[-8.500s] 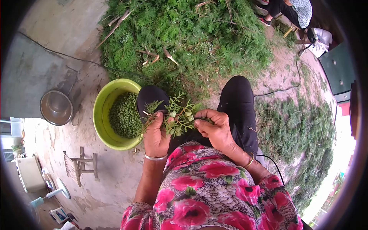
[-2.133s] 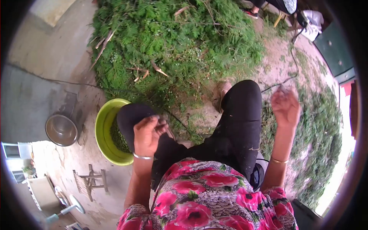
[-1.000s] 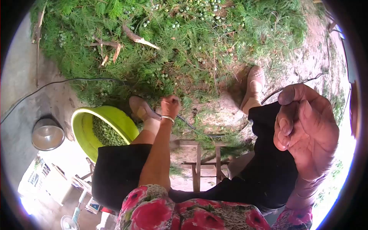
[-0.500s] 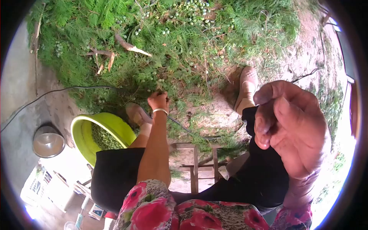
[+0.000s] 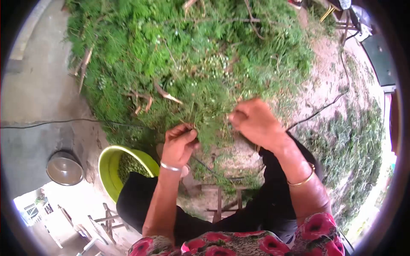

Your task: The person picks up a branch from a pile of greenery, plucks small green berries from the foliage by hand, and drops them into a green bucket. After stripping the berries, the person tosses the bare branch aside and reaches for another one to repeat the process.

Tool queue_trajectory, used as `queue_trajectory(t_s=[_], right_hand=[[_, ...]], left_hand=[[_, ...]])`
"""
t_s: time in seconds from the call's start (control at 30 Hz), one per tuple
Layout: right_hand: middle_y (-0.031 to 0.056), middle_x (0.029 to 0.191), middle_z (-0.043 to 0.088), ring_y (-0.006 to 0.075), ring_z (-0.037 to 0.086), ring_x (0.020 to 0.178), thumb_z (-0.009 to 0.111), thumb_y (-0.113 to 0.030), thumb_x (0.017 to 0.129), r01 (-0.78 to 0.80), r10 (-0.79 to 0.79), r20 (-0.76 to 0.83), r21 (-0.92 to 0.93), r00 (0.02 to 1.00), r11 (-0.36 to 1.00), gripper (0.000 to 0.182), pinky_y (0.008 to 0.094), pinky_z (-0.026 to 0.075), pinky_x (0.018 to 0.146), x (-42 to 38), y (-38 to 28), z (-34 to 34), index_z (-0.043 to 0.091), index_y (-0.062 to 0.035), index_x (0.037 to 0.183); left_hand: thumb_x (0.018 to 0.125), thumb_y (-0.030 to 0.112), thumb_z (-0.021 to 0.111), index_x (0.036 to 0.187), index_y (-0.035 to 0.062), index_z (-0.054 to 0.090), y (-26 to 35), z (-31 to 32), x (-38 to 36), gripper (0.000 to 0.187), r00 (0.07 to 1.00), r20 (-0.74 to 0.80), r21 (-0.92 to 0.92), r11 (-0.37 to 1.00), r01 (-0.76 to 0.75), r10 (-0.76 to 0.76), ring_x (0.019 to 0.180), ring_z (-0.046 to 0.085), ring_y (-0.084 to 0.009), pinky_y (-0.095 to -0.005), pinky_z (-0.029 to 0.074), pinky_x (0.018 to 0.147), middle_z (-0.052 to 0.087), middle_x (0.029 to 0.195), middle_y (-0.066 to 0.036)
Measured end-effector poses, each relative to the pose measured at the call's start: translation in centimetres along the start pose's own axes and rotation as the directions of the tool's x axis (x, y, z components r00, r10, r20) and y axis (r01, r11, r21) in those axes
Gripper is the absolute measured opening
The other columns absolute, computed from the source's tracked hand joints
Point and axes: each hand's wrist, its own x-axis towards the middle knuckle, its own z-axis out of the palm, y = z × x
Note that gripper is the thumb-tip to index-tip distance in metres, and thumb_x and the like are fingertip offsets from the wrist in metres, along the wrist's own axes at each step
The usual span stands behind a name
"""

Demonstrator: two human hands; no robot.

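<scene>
My left hand [image 5: 179, 145] is closed in a pinch, wearing a pale bangle at the wrist. From its fingertips a feathery green conifer sprig [image 5: 209, 121] reaches up and to the right, partly blending into the pile behind. To the right, my right hand [image 5: 258, 123] is slightly blurred, its fingers curled together near the sprig's other side. What those fingers hold, if anything, does not show. Beyond both hands spreads a heap of green conifer branches [image 5: 141, 47], with pale round cones [image 5: 218, 64] scattered in its middle.
A lime-green tub [image 5: 104, 173] containing small green pieces stands by my left knee. Left of it sits a metal bowl [image 5: 65, 168]. Broken sticks [image 5: 166, 94] lie on the heap, and a black cable [image 5: 47, 124] crosses the floor. A wooden frame [image 5: 220, 200] is between my legs.
My right hand has moved from close to the camera, down and left toward the left hand. A sprig now shows in the left hand. The view has tilted up.
</scene>
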Motion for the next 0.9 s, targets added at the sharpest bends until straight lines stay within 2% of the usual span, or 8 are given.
queue_trajectory(t_s=[0.1,0.17,0.3,0.53,0.6,0.67,0.83,0.9], right_hand=[[0.0124,0.075,0.063,0.0206,0.061,0.068,0.064,-0.008,0.077,0.04,0.004,0.133,-0.328,0.991,0.944,0.018,0.0311,0.047,0.064,-0.2,-0.7,2.0,0.06,0.0066,0.088],[0.0105,0.077,0.063,0.0181,0.058,0.068,0.069,-0.009,0.074,0.35,-0.341,-0.299,-0.023,0.891,0.936,0.023,0.031,0.045,0.063,0.2,-0.9,3.4,0.06,0.006,0.089],[0.0028,0.074,0.057,0.0115,0.051,0.075,0.072,-0.015,0.076,0.103,-0.155,0.034,0.608,0.987,0.787,0.025,0.0307,0.043,0.071,0.3,-2.3,1.5,0.056,0.0039,0.081],[-0.0034,0.059,0.045,0.0064,0.041,0.059,0.067,-0.01,0.081,0.107,-0.085,-0.066,0.666,0.994,0.738,0.027,0.0243,0.036,0.054,0.2,-2.4,2.6,0.048,-0.0041,0.062],[-0.0041,0.056,0.042,0.0055,0.039,0.055,0.067,-0.01,0.081,0.113,-0.077,-0.084,0.682,0.994,0.722,0.032,0.0244,0.034,0.051,0.3,-2.3,1.9,0.046,-0.0054,0.058],[-0.0048,0.052,0.04,0.0045,0.037,0.051,0.068,-0.01,0.081,0.12,-0.066,-0.104,0.694,0.992,0.71,0.036,0.0245,0.032,0.047,0.7,-1.7,1.5,0.043,-0.0067,0.054],[-0.0047,0.048,0.038,0.0038,0.034,0.045,0.067,-0.007,0.08,0.159,-0.031,-0.196,0.681,0.98,0.715,0.043,0.0244,0.029,0.042,1.1,-1.6,0.5,0.037,-0.0094,0.05],[-0.0044,0.048,0.038,0.0038,0.035,0.045,0.067,-0.007,0.08,0.147,-0.031,-0.182,0.67,0.983,0.727,0.043,0.0243,0.029,0.042,1.1,-1.7,0.4,0.037,-0.0093,0.049]], left_hand=[[0.079,-0.002,0.061,0.095,-0.0071,0.06,5.2,5.6,-3.1,0.017,0.99,0.133,0.12,0.992,0.029,-0.045,0.064,0.057,-0.0155,-0.0274,0.049,0.053,0.06,0.078,-0.008],[0.081,0.002,0.058,0.095,-0.009,0.056,6.6,7.2,-4.0,0.018,0.977,0.201,0.105,0.993,0.052,-0.072,0.073,0.06,-0.022,-0.0344,0.05,0.053,0.058,0.079,-0.011],[0.083,0.005,0.055,0.102,-0.0128,0.054,7.9,7.7,-3.4,0.025,0.86,0.502,-0.221,0.975,0.027,0.091,0.08,0.063,-0.0312,-0.0373,0.056,0.061,0.059,0.093,-0.019],[0.088,0.014,0.049,0.103,-0.0058,0.056,8.1,5.9,-2.3,0.025,0.929,0.369,-0.48,0.85,0.217,-0.029,0.082,0.061,-0.039,-0.0392,0.055,0.054,0.058,0.1,-0.022],[0.091,0.023,0.049,0.095,-0.0018,0.057,9.2,6.0,-1.7,0.027,0.978,0.2,-0.306,0.944,0.118,-0.058,0.06,0.059,-0.0271,-0.024,0.048,0.04,0.059,0.098,-0.019],[0.09,0.036,0.052,0.114,-0.0055,0.048,9.7,6.9,-1.4,0.049,0.937,-0.29,0.163,0.975,-0.152,0.195,0.054,0.053,-0.0192,-0.0198,0.037,0.037,0.056,0.09,-0.02],[0.087,0.018,0.06,0.096,0.001,0.062,10.9,6.3,-0.3,0.02,0.698,-0.311,0.358,0.76,-0.543,0.645,0.046,0.046,-0.0083,-0.0166,0.031,0.036,0.057,0.065,-0.004],[0.084,0.007,0.061,0.094,0.0007,0.063,9.5,7.1,0.2,0.012,0.67,0.057,0.474,0.57,-0.671,0.74,0.044,0.043,-0.0065,-0.0167,0.03,0.036,0.057,0.064,-0.004]])
